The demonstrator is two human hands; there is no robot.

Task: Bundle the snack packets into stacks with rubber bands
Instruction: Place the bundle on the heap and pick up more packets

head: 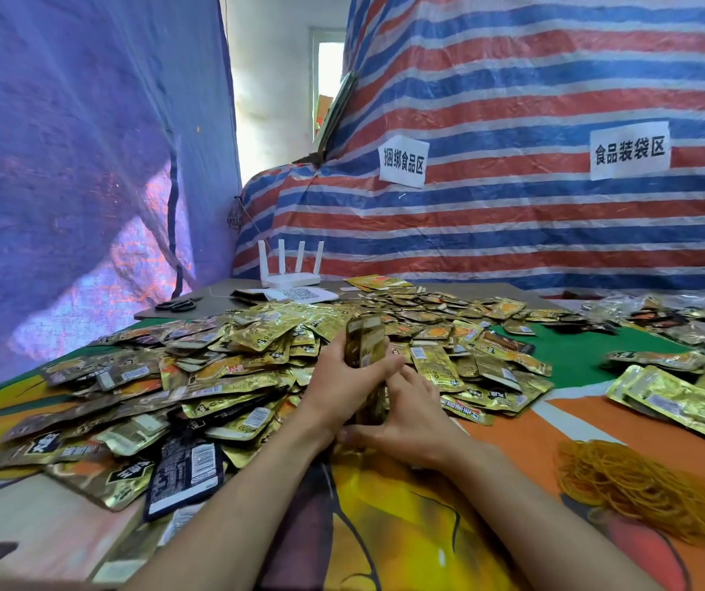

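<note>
From the head camera, your left hand [342, 383] wraps its curled fingers round a stack of packets [366, 337]. The stack is a narrow block of glossy gold foil standing on end at the middle of the table. Your right hand [412, 420] meets it lower down, with the fingers laid against the stack's near edge and the thumb tucked under its base, so both hands hold the same block between them.

Behind and to the left of your hands spreads the loose pile [222, 377] of flat, crinkled sachets. They are gold, bronze and a few dark blue, many showing white barcode labels. More gold packets [683, 403] lie fanned out well to the right.

Near your right forearm sits a tangled heap of thin tan rubber bands [632, 484], wiry and looped. The table cover [576, 356] is smooth printed sheet in orange, yellow and green.

At the far edge stand a white router [291, 268] with four upright antennas and black scissors [176, 305]. A woven striped tarp [512, 223] in red, white and blue carries two white paper signs [630, 150].
</note>
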